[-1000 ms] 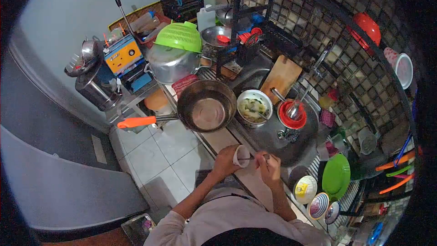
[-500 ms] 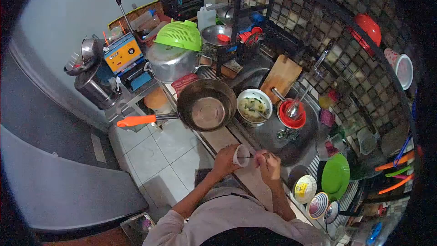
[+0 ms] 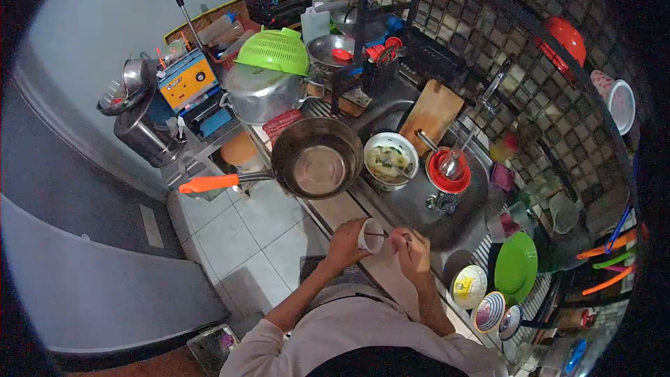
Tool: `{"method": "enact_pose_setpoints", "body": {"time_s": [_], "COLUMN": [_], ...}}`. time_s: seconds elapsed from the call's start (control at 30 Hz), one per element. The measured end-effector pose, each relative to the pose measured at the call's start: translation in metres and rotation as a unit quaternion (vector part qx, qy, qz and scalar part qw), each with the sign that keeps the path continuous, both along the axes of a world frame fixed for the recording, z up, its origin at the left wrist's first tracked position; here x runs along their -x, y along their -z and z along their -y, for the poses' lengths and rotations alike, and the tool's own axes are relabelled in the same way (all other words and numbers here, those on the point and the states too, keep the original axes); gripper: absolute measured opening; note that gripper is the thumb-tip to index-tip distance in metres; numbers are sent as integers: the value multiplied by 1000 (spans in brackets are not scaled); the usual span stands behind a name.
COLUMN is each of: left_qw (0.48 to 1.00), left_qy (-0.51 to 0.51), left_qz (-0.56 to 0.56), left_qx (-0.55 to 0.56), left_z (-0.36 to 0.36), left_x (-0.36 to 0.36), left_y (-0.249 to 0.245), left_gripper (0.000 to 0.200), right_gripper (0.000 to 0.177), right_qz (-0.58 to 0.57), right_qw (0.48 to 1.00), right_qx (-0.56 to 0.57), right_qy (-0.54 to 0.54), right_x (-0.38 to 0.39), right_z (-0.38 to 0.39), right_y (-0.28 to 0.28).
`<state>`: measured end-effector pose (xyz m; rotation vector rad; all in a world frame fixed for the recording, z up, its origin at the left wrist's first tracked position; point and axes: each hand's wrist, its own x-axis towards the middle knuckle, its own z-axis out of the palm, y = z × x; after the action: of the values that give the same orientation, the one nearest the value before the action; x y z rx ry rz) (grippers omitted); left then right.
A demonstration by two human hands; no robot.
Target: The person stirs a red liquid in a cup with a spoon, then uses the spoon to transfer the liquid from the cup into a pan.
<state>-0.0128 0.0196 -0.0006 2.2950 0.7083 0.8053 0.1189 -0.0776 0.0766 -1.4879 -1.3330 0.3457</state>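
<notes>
Cluttered kitchen counter (image 3: 340, 212) runs beside a steel sink (image 3: 417, 215) under a dark tiled wall, and I look down on it from above the person's shoulders.

Nearest to me, the left hand (image 3: 347, 241) is wrapped around a small pale cup (image 3: 370, 235), which sits over the counter's edge next to the sink. The cup is tipped on its side with its mouth turned toward the right hand (image 3: 412, 251), I judge so that the inside can be reached. The right hand is pinched closed on a thin utensil (image 3: 386, 235) whose tip points into the cup's mouth. I cannot tell what kind of utensil it is.

To the right, a green plate (image 3: 515, 267) stands propped on edge by two patterned bowls (image 3: 467, 286), likely to drain.

Beyond the hands, a pan (image 3: 317, 160) rests on the counter with its orange handle (image 3: 209, 183) jutting out over the floor. Inside the sink are a white bowl (image 3: 391, 160) holding food and a red dish (image 3: 448, 173) with a ladle in it.

Farther back, a cutting board (image 3: 433, 115) leans against the wall, and a green colander (image 3: 274, 52) sits upturned over a steel pot (image 3: 262, 98).
</notes>
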Motion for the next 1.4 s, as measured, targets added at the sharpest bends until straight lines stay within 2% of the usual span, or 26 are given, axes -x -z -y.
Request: {"method": "enact_pose_setpoints", "body": {"time_s": [0.07, 0.17, 0.3, 0.4, 0.47, 0.67, 0.8, 0.87, 1.03, 1.2, 1.27, 1.4], "left_qw": [1000, 1000, 1000, 1000, 1000, 1000, 1000, 1000, 998, 1000, 1000, 1000], "left_qy": [10, 14, 7, 13, 19, 12, 3, 1, 9, 3, 4, -7], "left_qz": [8, 24, 14, 16, 16, 11, -15, -10, -17, 17, 22, 3], "left_qx": [11, 8, 25, 3, 11, 11, 13, 18, 61, -8, 2, -3], "left_z": [0, -3, -2, -1, -3, -2, -3, -1, -1, 0, 0, 1], "left_x": [-1, 0, -3, 1, 0, -1, -3, -1, -1, -1, 0, -2], "left_y": [-3, 2, 1, -8, 0, -1, 9, 0, -1, 2, -4, -7], "left_gripper": [72, 72, 70, 69, 69, 67, 66, 65, 65, 68, 69, 68], "right_gripper": [19, 18, 19, 18, 16, 15, 15, 16, 17, 17, 19, 20], "right_qz": [35, 3, 10, -50, 38, -23, -37, 21, 18, 8, -39, 5], "right_qw": [998, 1000, 1000, 998, 999, 1000, 999, 1000, 1000, 1000, 999, 1000], "right_qx": [43, 2, 26, 22, 32, 8, 32, -2, 6, 23, 9, 29], "right_qy": [9, -12, 11, -24, 9, 2, -10, -8, -10, -7, -12, -1], "right_x": [-2, 0, -2, 1, 0, 2, 2, -1, 2, 1, 0, 1], "right_z": [1, -1, 1, 0, -1, 0, 0, 0, -1, 0, 0, 0], "right_y": [1, -4, -2, -7, 0, -5, -6, -2, -7, -3, -4, -6]}}
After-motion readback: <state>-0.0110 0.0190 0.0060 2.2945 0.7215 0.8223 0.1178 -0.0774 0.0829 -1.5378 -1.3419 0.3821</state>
